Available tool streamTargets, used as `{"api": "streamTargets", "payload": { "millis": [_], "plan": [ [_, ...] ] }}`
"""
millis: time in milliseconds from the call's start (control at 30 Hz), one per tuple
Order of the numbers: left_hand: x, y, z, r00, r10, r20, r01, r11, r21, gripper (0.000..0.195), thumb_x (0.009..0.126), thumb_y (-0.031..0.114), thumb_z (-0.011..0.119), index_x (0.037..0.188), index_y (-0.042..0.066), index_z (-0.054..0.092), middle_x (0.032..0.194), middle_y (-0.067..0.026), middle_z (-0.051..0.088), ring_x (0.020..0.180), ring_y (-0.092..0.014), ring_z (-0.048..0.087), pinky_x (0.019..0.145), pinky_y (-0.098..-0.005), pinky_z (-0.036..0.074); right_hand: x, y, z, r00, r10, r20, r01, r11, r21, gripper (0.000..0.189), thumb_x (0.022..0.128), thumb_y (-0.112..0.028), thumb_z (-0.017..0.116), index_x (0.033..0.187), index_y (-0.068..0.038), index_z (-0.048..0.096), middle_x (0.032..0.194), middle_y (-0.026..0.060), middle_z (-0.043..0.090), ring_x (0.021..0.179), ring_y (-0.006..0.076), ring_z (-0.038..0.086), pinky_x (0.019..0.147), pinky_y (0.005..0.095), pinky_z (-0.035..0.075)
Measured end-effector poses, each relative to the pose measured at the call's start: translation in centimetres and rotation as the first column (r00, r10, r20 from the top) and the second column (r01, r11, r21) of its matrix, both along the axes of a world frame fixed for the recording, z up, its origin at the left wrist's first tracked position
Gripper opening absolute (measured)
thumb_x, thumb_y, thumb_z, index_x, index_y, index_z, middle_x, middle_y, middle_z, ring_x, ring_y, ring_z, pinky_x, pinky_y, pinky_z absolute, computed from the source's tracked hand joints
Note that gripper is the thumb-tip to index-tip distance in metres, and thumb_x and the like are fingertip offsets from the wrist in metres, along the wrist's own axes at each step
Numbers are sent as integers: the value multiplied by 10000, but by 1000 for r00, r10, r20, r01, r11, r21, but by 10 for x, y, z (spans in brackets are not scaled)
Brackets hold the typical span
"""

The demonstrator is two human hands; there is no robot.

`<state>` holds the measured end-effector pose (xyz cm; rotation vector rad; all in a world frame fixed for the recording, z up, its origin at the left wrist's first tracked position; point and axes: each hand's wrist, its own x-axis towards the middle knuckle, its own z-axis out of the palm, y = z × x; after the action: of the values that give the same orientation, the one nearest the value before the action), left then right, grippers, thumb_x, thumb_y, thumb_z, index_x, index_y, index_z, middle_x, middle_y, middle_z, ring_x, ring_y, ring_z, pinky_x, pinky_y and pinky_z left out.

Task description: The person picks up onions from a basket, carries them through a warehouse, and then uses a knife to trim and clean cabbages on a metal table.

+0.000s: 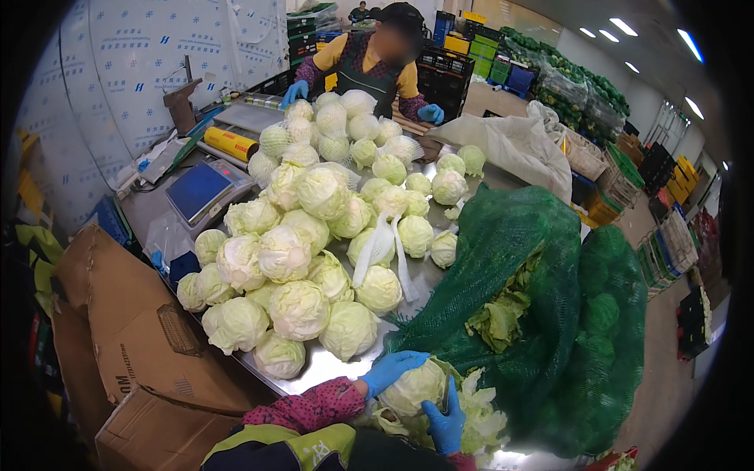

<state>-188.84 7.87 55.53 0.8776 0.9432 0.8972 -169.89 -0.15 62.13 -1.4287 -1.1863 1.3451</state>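
A cabbage head [412, 388] lies at the near edge of a metal table, with loose outer leaves [480, 412] beneath it and to its right. My left hand [392, 372], in a blue glove, holds the cabbage from its upper left side. At its right side is my right hand [446, 421], also gloved in blue, gripping what looks like a knife [446, 385]; its blade stands against the cabbage and is mostly hidden. Beyond my left hand rises a large pile of pale cabbages [297, 309]. A green mesh sack [518, 235] with leaves inside lies to the right.
Across the table a co-worker [371, 65] in blue gloves stands behind cabbages in white netting [333, 120]. A scale [200, 191] and a yellow roll [230, 143] are at the left. Cardboard boxes [147, 329] stand beside the near left edge. A fuller green sack [607, 329] lies far right.
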Motion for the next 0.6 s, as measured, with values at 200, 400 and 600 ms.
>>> {"api": "streamTargets", "payload": {
  "millis": [200, 400, 600],
  "plan": [
    [0, -2, -3, 1000, 5, -1, -5, 999, 44, 440, 995, 322, 584, 1316, 22, 610, 1304, -74, 629, 1197, -157, 560, 1066, -294, 404, -1, -2, 11, 999, 15, 52, -11, 997, -80, 729, 821, -28, 734, 1479, -16, 421, 1244, 124, 642, 929, 131, 626, 692, 238, 528],
    [-1, -3, 2, 1000, 23, 7, -23, 999, 41, 438, 995, 315, 584, 1308, 10, 611, 1294, -71, 633, 1190, -153, 565, 1067, -294, 408, -5, -2, 7, 1000, -5, 21, 5, 1000, 12, 719, 822, -16, 728, 1474, -2, 425, 1263, 125, 631, 981, 141, 613, 781, 260, 525],
    [0, 1, -2, 999, 44, 27, -46, 996, 72, 402, 1000, 277, 574, 1289, 1, 619, 1278, -72, 637, 1186, -147, 565, 1068, -293, 410, 1, 4, -28, 990, -58, 127, 27, 973, 230, 660, 826, -116, 758, 1418, 9, 494, 1027, 75, 642, 742, 77, 510, 601, 254, 443]
  ]
}}
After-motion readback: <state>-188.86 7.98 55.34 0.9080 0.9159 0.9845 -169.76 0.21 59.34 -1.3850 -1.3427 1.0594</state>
